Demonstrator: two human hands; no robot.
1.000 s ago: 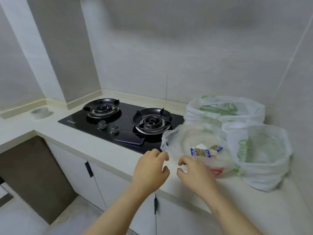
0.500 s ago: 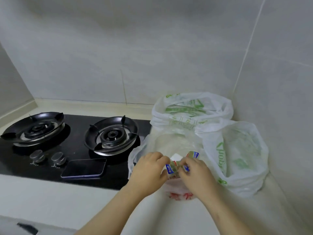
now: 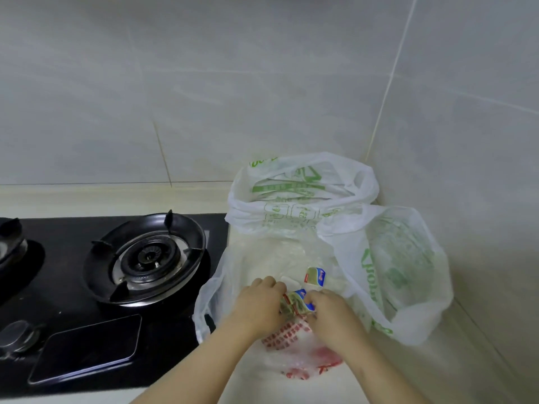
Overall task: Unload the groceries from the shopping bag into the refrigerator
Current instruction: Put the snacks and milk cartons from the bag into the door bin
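At the shopping bag (image 3: 230, 275) mouth, both hands (image 3: 258, 304) (image 3: 335, 312) now pinch packets (image 3: 296, 304)

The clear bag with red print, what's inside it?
Two small green-and-blue packets show: a loose packet and a held packet pinched between the left hand and right hand. Anything deeper is hidden by hands and crumpled plastic.

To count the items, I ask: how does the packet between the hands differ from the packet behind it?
The near packet is pinched by the left hand and right hand and looks crumpled; the far packet lies untouched and smoother in the clear bag. Both show green, blue and red print.
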